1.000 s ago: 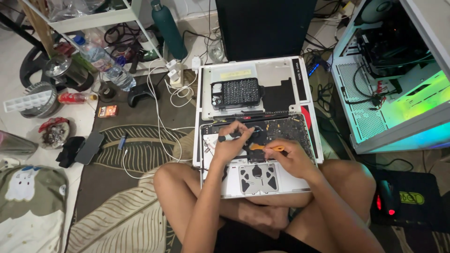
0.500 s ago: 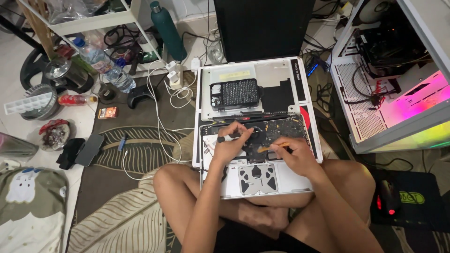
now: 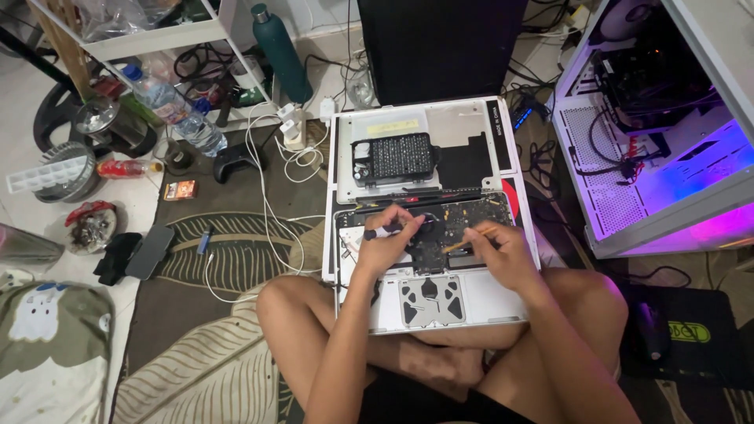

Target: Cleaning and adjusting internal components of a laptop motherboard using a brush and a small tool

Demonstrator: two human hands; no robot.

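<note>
An opened silver laptop point(image 3: 471, 302) lies bottom-up across my crossed legs, its circuit board point(image 3: 463, 212) bare. My left hand point(image 3: 386, 245) grips a dark-handled screwdriver point(image 3: 382, 230) over the left part of the board. My right hand point(image 3: 503, 253) holds a thin orange tool point(image 3: 465, 242), its tip resting on the board near the middle. Behind the laptop lies its removed silver bottom cover point(image 3: 455, 126) with a black case of screwdriver bits point(image 3: 394, 159) on it.
A black tower point(image 3: 440, 47) stands behind, an open lit computer case point(image 3: 667, 126) to the right. White cables and chargers point(image 3: 287, 149), a game controller point(image 3: 234, 159), a green bottle point(image 3: 280, 52), a plastic water bottle point(image 3: 174, 107), a phone point(image 3: 149, 251) and clutter fill the left.
Both hands shifted slightly over the board; the right hand's orange tool now points further left. The computer case light turned from green to pink and purple.
</note>
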